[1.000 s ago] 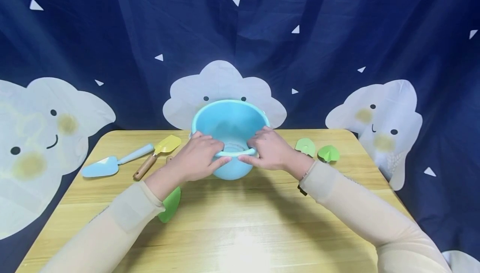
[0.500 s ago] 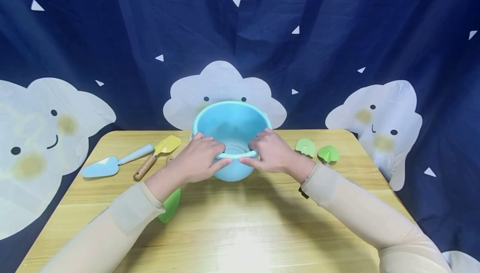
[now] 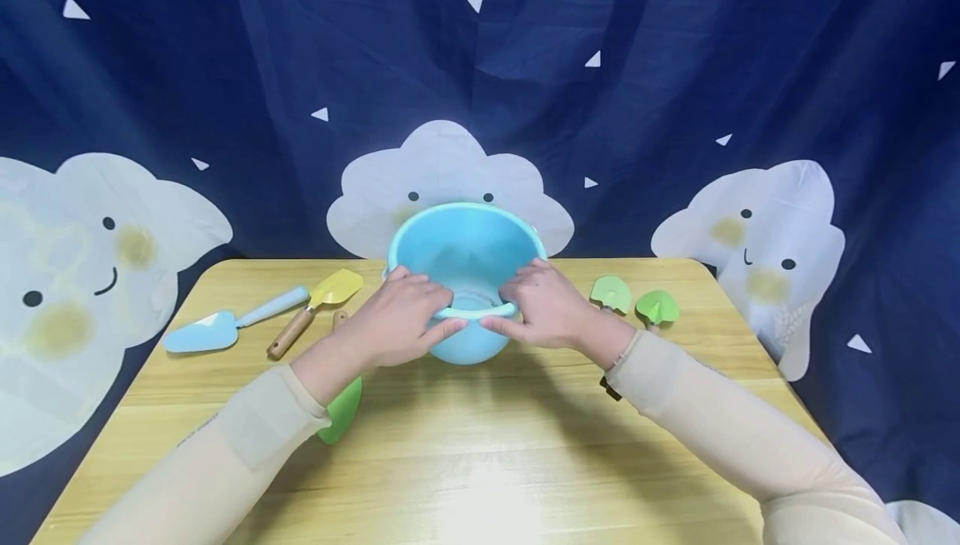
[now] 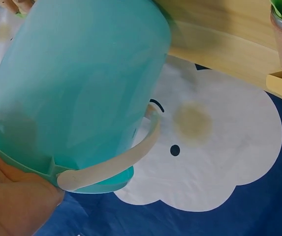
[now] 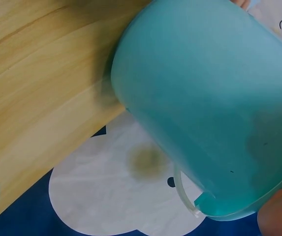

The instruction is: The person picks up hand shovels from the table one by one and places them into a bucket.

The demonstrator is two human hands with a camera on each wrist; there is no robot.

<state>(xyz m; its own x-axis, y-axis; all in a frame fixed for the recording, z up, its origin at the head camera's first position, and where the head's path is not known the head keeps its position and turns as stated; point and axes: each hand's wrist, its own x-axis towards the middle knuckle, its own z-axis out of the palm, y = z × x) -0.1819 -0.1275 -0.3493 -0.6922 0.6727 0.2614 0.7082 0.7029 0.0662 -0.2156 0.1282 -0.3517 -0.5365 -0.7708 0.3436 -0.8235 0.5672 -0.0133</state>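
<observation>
A light blue plastic bucket (image 3: pixel 465 249) is held mouth-up over the far middle of the table, its opening tipped towards me. My left hand (image 3: pixel 405 316) grips the near rim on the left, thumb outside and fingers over the inside. On the right of that rim, my right hand (image 3: pixel 547 305) holds on the same way, the two thumbs pointing at each other. The bucket's white carrying handle (image 4: pixel 111 169) hangs by the rim in the left wrist view; part of it shows in the right wrist view too. The bucket's inside looks bare.
At the left lie a light blue trowel (image 3: pixel 202 334) and a yellow trowel (image 3: pixel 337 287) with a wooden handle. My left forearm partly covers a green-bladed tool (image 3: pixel 342 412). Right of the bucket are a pale green tool (image 3: pixel 611 294) and a green leaf-shaped one (image 3: pixel 657 308). A curtain hangs behind.
The bucket has shifted very slightly right and nearer, both hands moving with it and keeping their hold on the rim. The tools lie unmoved.
</observation>
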